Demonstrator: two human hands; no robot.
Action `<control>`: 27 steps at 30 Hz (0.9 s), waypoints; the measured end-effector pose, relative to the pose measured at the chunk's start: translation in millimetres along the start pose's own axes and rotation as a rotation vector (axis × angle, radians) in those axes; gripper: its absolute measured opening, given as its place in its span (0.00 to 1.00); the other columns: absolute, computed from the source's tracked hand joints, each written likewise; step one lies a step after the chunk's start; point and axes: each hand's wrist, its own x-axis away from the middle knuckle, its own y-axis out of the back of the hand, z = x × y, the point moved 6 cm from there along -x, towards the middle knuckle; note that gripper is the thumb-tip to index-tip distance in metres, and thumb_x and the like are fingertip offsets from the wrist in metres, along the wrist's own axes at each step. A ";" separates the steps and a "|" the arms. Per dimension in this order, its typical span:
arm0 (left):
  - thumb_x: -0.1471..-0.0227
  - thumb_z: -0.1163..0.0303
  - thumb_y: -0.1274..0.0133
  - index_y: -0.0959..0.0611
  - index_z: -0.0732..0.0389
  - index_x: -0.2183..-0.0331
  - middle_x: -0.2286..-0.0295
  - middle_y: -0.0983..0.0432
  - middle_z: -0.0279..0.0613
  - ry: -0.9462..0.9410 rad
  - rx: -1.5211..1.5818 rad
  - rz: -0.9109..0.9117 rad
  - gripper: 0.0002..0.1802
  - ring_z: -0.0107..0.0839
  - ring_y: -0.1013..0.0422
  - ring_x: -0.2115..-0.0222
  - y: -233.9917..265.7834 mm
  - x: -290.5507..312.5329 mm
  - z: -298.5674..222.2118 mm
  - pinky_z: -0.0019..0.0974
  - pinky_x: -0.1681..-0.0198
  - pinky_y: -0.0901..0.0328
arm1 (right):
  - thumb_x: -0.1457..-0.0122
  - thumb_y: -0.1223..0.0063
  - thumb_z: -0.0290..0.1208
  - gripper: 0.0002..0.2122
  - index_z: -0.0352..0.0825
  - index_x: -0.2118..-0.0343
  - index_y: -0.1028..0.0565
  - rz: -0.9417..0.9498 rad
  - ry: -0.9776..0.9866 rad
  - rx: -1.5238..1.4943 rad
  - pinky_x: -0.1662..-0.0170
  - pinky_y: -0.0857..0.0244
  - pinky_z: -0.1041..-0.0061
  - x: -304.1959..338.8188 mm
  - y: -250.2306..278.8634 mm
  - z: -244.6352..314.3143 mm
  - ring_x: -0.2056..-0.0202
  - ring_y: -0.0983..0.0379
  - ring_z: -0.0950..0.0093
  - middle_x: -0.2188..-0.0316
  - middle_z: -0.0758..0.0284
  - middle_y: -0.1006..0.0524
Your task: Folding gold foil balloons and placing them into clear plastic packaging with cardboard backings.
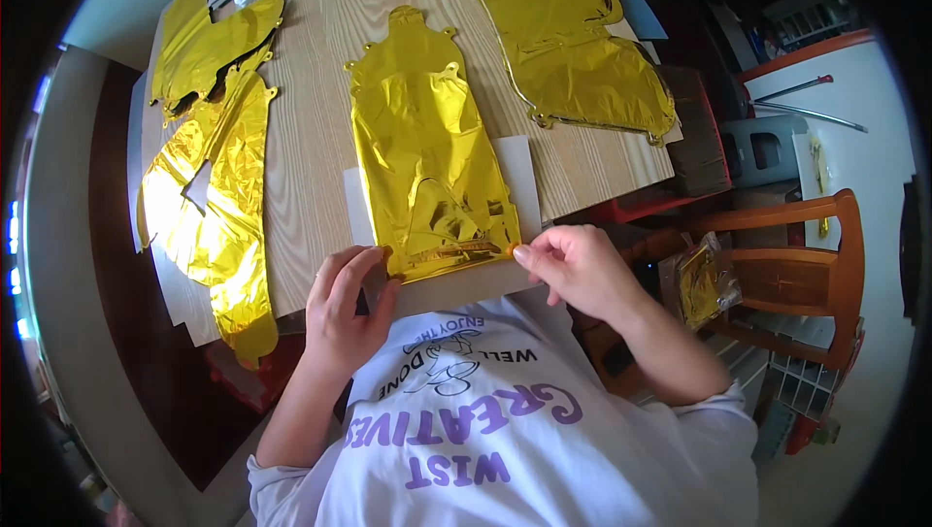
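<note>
A flat gold foil balloon (422, 139) with small tabs along its edges lies lengthwise before me, its near end at the table's front edge. My left hand (345, 309) is closed at its near left corner, thumb and fingers gripping the foil there. At the near right corner my right hand (587, 270) pinches the foil between thumb and forefinger. Beneath the near part of this balloon is a white sheet (519, 173), showing on both sides. Creases and dark reflections cover the foil between my hands.
Another uninflated gold foil balloon (563, 42) lies at the far right of the wood-grain table (316, 158). Crumpled gold foil pieces (233, 226) spread along the left, one overhanging the front edge. A wooden chair (777, 275) stands at the right, with a clear bag of gold foil (701, 284).
</note>
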 end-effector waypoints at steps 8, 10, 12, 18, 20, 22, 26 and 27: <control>0.52 0.80 0.37 0.21 0.65 0.52 0.60 0.22 0.48 0.076 0.069 -0.001 0.23 0.37 0.22 0.65 2.0 -4.6 2.2 0.36 0.60 0.27 | 0.36 0.40 0.40 0.15 0.31 0.65 0.23 0.174 -0.236 -0.366 0.82 0.41 0.86 -20.7 -13.4 -2.2 0.83 0.26 0.82 0.72 0.62 0.18; 0.49 0.79 0.38 0.21 0.66 0.53 0.60 0.21 0.47 0.118 0.124 0.008 0.20 0.33 0.22 0.66 5.7 -8.2 1.7 0.33 0.61 0.27 | 0.36 0.40 0.38 0.13 0.31 0.66 0.23 0.165 -0.224 -0.381 0.82 0.41 0.86 -23.2 -17.4 2.0 0.83 0.26 0.83 0.72 0.61 0.18; 0.45 0.79 0.41 0.21 0.67 0.54 0.62 0.21 0.46 0.388 0.345 0.061 0.16 0.29 0.22 0.68 7.5 2.2 19.8 0.30 0.63 0.28 | 0.36 0.40 0.36 0.11 0.32 0.66 0.24 0.149 -0.228 -0.438 0.81 0.40 0.86 -24.0 -18.2 4.6 0.83 0.26 0.83 0.71 0.61 0.17; 0.34 0.67 0.52 0.28 0.67 0.48 0.66 0.18 0.51 0.941 1.013 0.239 0.18 0.36 0.18 0.68 -0.4 19.3 43.1 0.36 0.65 0.22 | 0.36 0.40 0.35 0.10 0.32 0.65 0.24 0.215 -0.277 -0.654 0.80 0.39 0.86 -17.2 -18.9 7.2 0.82 0.26 0.83 0.71 0.61 0.17; 0.33 0.66 0.54 0.31 0.68 0.44 0.64 0.18 0.53 1.039 1.181 0.249 0.21 0.39 0.18 0.66 -6.7 15.0 41.2 0.38 0.64 0.21 | 0.35 0.41 0.34 0.10 0.32 0.66 0.24 0.243 -0.272 -0.657 0.80 0.39 0.85 -16.9 -22.1 5.5 0.81 0.25 0.82 0.70 0.61 0.17; 0.32 0.67 0.54 0.34 0.68 0.41 0.63 0.18 0.53 1.033 1.307 0.183 0.24 0.41 0.18 0.64 -8.7 -1.1 33.9 0.40 0.63 0.21 | 0.35 0.42 0.33 0.09 0.32 0.66 0.23 0.261 -0.273 -0.619 0.81 0.40 0.84 -15.8 -23.6 6.9 0.81 0.24 0.81 0.71 0.61 0.17; 0.36 0.74 0.49 0.37 0.69 0.37 0.66 0.18 0.47 0.897 1.072 0.199 0.29 0.27 0.22 0.75 -19.1 -14.2 51.6 0.26 0.72 0.29 | 0.34 0.44 0.34 0.10 0.30 0.67 0.23 0.269 -0.224 -0.561 0.83 0.41 0.83 -16.5 -24.9 2.3 0.81 0.23 0.81 0.71 0.61 0.17; 0.40 0.78 0.46 0.37 0.69 0.37 0.70 0.18 0.44 0.885 0.966 0.211 0.32 0.21 0.27 0.78 -17.5 -16.9 51.3 0.24 0.76 0.35 | 0.34 0.44 0.34 0.11 0.30 0.66 0.23 0.260 -0.230 -0.561 0.83 0.41 0.82 -16.5 -23.8 1.0 0.81 0.23 0.81 0.71 0.61 0.17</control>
